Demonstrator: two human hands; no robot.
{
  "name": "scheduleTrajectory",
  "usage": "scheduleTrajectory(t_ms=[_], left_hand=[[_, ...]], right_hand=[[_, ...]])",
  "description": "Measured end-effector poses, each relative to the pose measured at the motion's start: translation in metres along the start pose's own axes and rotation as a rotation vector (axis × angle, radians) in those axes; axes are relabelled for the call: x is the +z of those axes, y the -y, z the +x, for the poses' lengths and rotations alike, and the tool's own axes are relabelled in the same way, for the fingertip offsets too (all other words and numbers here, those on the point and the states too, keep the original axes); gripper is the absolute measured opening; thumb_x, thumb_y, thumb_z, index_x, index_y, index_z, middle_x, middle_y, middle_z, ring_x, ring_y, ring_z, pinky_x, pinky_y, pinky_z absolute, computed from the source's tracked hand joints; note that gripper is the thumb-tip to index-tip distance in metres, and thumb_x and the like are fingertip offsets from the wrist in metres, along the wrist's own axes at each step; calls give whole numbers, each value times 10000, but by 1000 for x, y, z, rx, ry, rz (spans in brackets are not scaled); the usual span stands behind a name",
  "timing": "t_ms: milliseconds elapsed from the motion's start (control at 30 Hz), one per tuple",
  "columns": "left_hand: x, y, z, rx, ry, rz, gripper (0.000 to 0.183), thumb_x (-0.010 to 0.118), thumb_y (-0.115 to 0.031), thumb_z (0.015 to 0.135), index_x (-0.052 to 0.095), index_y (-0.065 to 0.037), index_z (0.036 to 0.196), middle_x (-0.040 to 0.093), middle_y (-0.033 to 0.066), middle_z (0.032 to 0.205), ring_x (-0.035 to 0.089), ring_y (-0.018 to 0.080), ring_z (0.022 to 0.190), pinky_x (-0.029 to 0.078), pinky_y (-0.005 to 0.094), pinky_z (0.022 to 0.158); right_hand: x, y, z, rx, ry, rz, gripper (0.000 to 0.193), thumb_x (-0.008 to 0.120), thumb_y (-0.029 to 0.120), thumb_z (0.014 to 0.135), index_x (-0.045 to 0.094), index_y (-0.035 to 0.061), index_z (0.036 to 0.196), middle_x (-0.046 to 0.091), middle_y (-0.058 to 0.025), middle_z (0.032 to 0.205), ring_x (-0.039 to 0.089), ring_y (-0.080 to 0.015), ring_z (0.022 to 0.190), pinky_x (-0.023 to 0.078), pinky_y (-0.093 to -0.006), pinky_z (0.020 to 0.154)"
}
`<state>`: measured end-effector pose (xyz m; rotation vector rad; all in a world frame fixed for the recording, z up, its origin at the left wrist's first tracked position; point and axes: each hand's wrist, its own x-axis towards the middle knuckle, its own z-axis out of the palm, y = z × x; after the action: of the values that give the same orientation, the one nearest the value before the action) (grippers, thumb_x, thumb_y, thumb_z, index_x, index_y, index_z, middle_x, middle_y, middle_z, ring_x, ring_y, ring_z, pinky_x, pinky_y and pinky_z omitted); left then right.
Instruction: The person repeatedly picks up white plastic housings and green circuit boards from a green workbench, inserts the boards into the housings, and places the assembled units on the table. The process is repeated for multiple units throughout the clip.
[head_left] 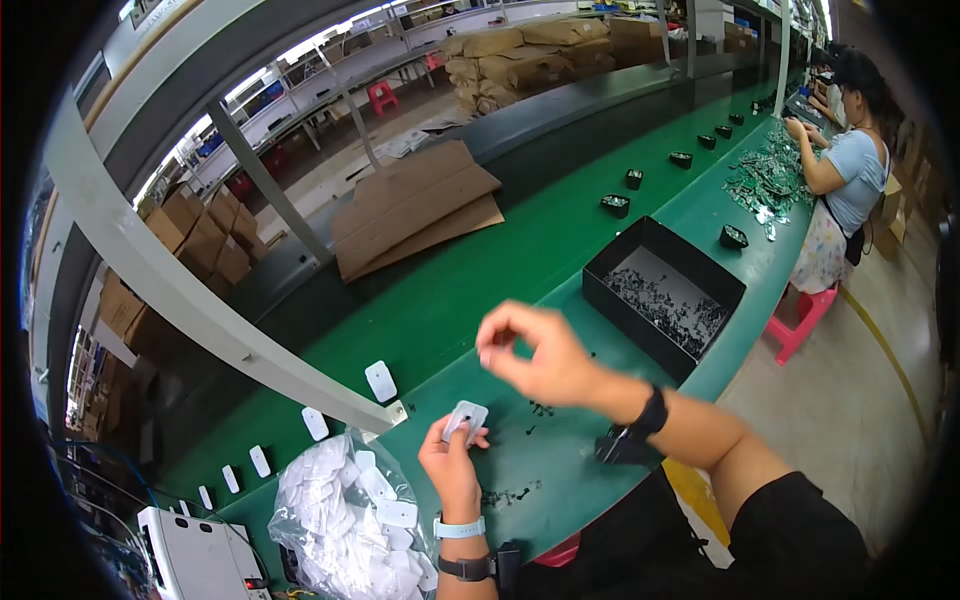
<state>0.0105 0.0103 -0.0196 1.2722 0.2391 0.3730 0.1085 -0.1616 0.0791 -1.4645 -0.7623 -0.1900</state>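
Note:
My left hand (452, 468) holds a small white plastic cover (467, 414), the thumb pressed on its inner face where a dark spot shows. Raised above the bench, up and to the right of it, is my right hand (540, 352). Its thumb and forefinger are curled together in a pinch; anything between the tips is too small to make out. Small black parts (541, 409) lie scattered on the green bench below the right hand, and more black parts (515, 495) lie right of my left wrist. A clear bag (345, 510) full of white covers sits left of my left hand.
A black box (660, 290) of small black parts stands beyond my right forearm. White covers (380, 381) and black pieces (615, 205) line the green belt (440, 330). A metal post (230, 340) rises at the left. A co-worker (850, 160) sits by a circuit-board heap (770, 180).

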Motion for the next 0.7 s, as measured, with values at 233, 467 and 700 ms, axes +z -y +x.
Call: scheduleTrajectory(t_ms=[233,467,700], left_hand=[[2,-10,-7,50,24,-143,166,569,11,965,624,96,1097,700,177,983,698,230,778,583,347,690],[-12,-8,-2,62,0,-88,188,566,30,966,624,112,1126,687,157,1005,713,254,820,598,349,708],[1,-6,-2,-12,-9,-168,235,589,-29,962,617,86,1165,699,165,1014,702,236,807,564,334,687]], right_hand=[[-199,-65,151,-43,-28,-993,176,604,123,874,704,23,979,709,-202,898,691,-390,862,557,-452,770],[-271,-150,141,593,339,-1318,421,672,59,731,738,152,1136,706,-132,1154,659,-343,1044,534,-407,927],[-322,-192,123,461,310,-1105,164,616,71,848,748,75,946,729,-70,859,671,-218,825,533,-354,770]])
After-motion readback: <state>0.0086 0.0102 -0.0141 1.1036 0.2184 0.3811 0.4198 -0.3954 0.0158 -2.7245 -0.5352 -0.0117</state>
